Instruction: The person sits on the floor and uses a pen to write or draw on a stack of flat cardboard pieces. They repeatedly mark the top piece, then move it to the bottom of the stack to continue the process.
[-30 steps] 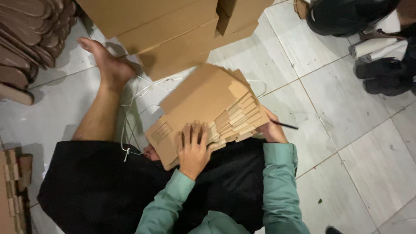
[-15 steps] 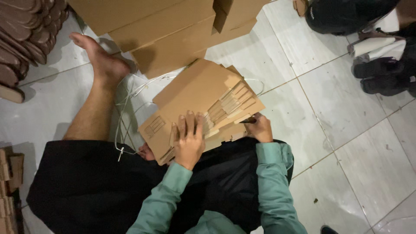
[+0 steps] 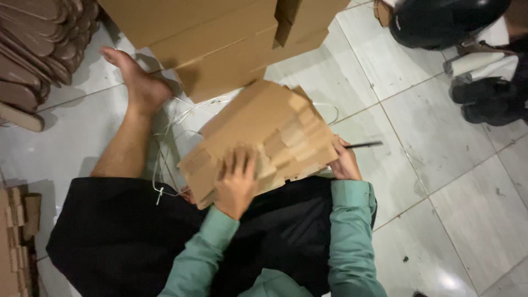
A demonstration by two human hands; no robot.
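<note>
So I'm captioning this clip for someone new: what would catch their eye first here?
First, the stack of flat brown cardboard pieces at centre, on the seated person's lap, with the left hand pressed on top and the right hand gripping its right edge. Next, the bare foot stretched out on the pale tiled floor at upper left, beside large cardboard boxes at the top.

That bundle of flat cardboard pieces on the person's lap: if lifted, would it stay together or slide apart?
The cardboard stack would probably slide apart: its edges are already fanned out unevenly. The left hand presses flat on top and the right hand steadies one end, suggesting it needs holding. Each sheet looks stiff and flat, so likely light singly, heavier bundled.
</note>
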